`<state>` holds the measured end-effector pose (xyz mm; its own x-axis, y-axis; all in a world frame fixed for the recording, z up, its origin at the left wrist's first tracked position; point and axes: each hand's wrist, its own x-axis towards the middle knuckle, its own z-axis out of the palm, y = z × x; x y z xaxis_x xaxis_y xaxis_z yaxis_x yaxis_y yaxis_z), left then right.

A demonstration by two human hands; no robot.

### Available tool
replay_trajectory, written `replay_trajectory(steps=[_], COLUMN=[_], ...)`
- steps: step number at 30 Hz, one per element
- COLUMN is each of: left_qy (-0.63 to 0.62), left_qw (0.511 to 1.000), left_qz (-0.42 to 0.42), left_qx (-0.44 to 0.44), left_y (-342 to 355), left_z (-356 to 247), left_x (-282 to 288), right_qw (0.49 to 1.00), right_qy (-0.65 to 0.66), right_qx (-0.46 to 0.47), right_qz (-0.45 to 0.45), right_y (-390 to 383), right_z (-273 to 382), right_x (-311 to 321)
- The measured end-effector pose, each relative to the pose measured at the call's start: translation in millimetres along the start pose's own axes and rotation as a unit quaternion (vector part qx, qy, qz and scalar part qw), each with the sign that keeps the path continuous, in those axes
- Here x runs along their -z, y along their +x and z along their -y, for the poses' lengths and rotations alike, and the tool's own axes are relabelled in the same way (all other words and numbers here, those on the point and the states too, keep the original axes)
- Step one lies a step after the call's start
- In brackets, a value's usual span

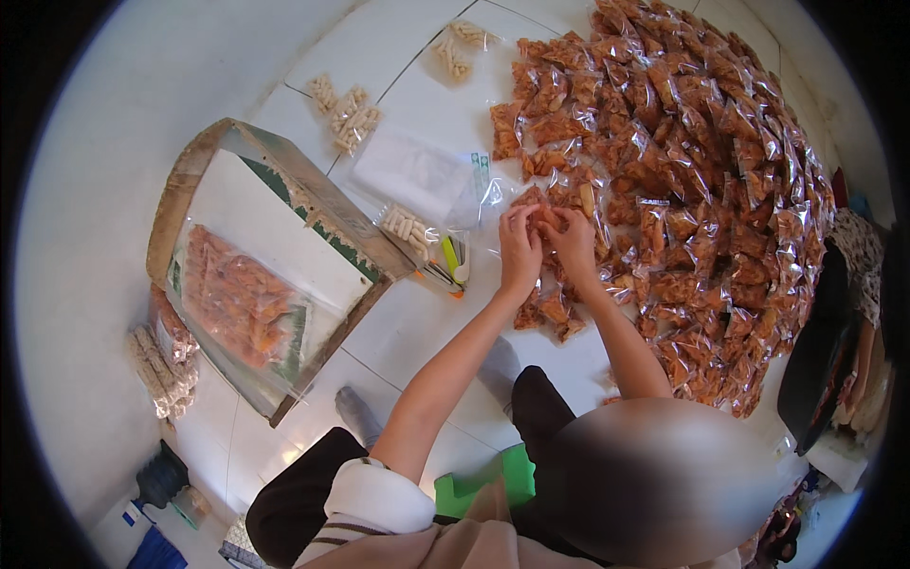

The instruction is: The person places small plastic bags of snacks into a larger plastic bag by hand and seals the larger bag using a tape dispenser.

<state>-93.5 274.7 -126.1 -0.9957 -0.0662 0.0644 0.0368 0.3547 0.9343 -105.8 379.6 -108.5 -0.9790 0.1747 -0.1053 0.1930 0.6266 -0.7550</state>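
Above the white tiled floor (408, 332), a clear plastic bag of orange snacks (548, 216) is being pinched by left hand (519, 248) and right hand (573, 242), fingers curled together; bare floor is lying open leftward.

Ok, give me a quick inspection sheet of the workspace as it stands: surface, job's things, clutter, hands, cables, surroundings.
Surface: white tiled floor, used as the work area.
Job's things: small clear bag of orange snacks pinched between both hands; large heap of filled clear bags to the right.
Clutter: cardboard box holding a big bag of orange snacks; stack of empty clear bags; bags of pale stick snacks; yellow and green sealing tool, kind unclear.
Hands: left hand and right hand both closed on the small bag.
Cables: nothing seen.
Surroundings: green object near the knees; dark clothing at the right edge.
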Motion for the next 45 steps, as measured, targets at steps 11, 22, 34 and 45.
replay_trajectory(steps=[11,22,34,45], left_qy=[-0.475,-0.506,-0.244,0.518], left_qw=[0.855,0.848,0.958,0.855], left_qz=[-0.081,-0.133,-0.131,-0.031], left_qx=[0.193,0.084,-0.082,0.003], left_y=[28,-28,-92,-153], left_z=[-80,-204,-177,-69], left_x=[63,280,420,346], right_qw=[0.982,0.694,0.865,0.810], right_qy=[0.184,0.576,0.422,0.564], right_qx=[0.027,0.032,0.151,-0.156], right_qz=[0.017,0.431,0.227,0.031], right_y=[-27,-101,-189,-275], right_z=[102,275,386,224], right_x=[39,63,36,-74])
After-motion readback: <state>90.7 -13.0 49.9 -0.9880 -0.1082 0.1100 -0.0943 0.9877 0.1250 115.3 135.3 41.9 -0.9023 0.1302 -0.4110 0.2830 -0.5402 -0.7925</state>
